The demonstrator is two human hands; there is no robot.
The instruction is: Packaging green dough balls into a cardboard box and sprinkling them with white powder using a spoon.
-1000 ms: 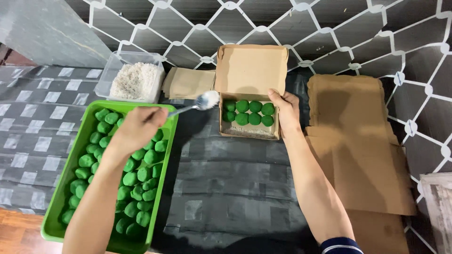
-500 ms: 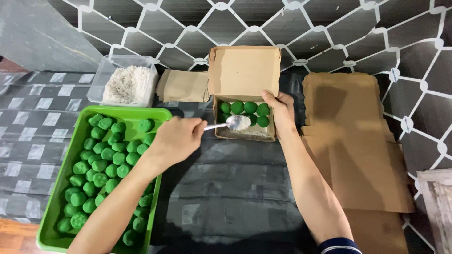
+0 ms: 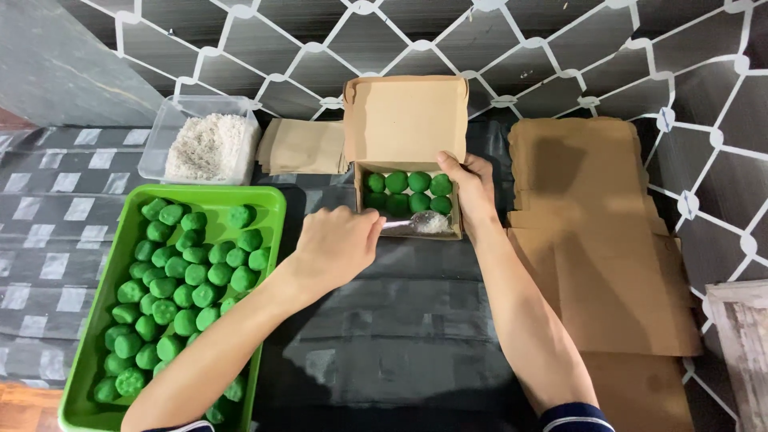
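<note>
Along the near edge of the worktop [image 3: 400, 352], both forearms are reaching away from the camera over dark patterned sheeting. Toward the near left corner a green tray [image 3: 276, 210] is lying full of small green balls [image 3: 184, 276], packed close and touching one another. Further in, the left hand [image 3: 336, 244] is closing its fingers around the handle of a metal spoon [image 3: 416, 223], whose bowl is carrying a heap of white shreds and hovering just over the front part of a small brown cardboard box [image 3: 406, 124]. The right hand [image 3: 474, 188] is gripping that box at its right wall, fingers wrapped over the rim, steadying it. Inside, two rows of green balls are sitting at the back of the box, under the upright lid. Flat cardboard blanks [image 3: 592, 240] are lying along the right edge. At the far edge, a clear tub of white shreds [image 3: 208, 148] is standing beside a stack of folded brown boxes [image 3: 304, 146]. Judging from the loaded spoon, a tilt too early would likely be scattering shreds onto the sheeting, and a nudge against the light box could be shifting it.
</note>
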